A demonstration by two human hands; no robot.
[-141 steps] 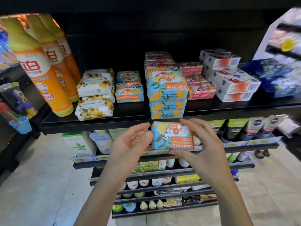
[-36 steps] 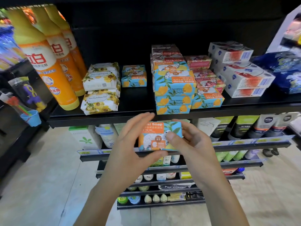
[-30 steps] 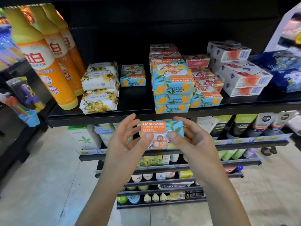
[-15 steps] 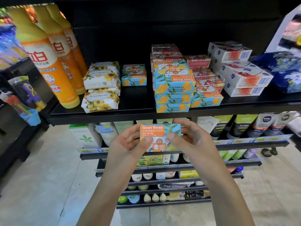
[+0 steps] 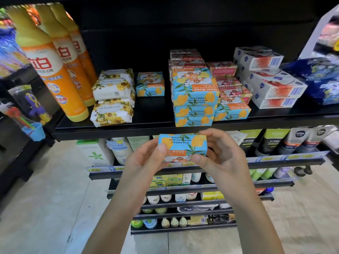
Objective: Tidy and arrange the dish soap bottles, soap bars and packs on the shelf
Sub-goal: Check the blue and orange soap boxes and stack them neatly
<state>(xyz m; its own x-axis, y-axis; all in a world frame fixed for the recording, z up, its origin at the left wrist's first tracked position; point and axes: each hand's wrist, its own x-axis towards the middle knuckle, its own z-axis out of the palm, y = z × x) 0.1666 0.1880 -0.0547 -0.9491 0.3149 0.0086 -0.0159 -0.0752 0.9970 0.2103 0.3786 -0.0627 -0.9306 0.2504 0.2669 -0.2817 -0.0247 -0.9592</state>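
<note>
The left hand (image 5: 145, 159) and right hand (image 5: 221, 154) pinch the blue-and-orange paper-wrapped soap bar (image 5: 183, 144), now tipped back (lettering upright), likely ready for shelving.

The soap bar (image 5: 185, 143) is blue with yellow flowers, the bottles (image 5: 55, 76) orange and yellow, the shelf (image 5: 113, 132) black.

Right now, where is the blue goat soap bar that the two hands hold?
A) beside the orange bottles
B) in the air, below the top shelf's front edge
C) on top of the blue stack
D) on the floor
B: the left hand and the right hand pinch the soap bar in the air, below the front edge of the top shelf.
</note>
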